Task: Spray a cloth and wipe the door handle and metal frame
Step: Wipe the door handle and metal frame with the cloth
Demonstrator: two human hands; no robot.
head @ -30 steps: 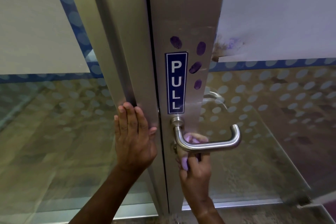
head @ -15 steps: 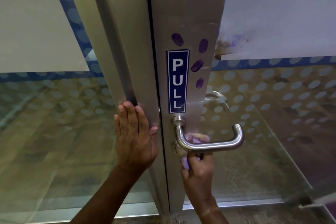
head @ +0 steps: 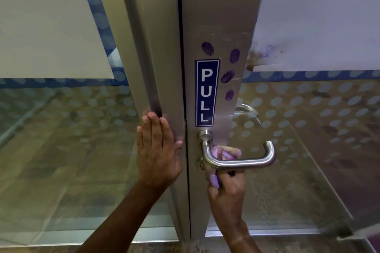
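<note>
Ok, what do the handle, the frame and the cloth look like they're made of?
Handle: brushed steel, apparently; satin grey tube with soft highlights.
Frame: brushed metal, perhaps aluminium or steel; flat matte grey, smudged with purple marks.
Cloth: soft fabric, lilac, bunched in folds; possibly microfibre, weave too small to tell.

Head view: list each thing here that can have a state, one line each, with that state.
Door handle: level, not pressed down, cloth behind its bar.
Cloth: bunched, pressed to the door frame behind the handle.
Right hand: below the handle, holds the cloth.
Left hand: flat, fingers straight, pressed on the metal frame.
PULL sticker: stuck on, upright.
Purple fingerprints: not yet wiped off.
</note>
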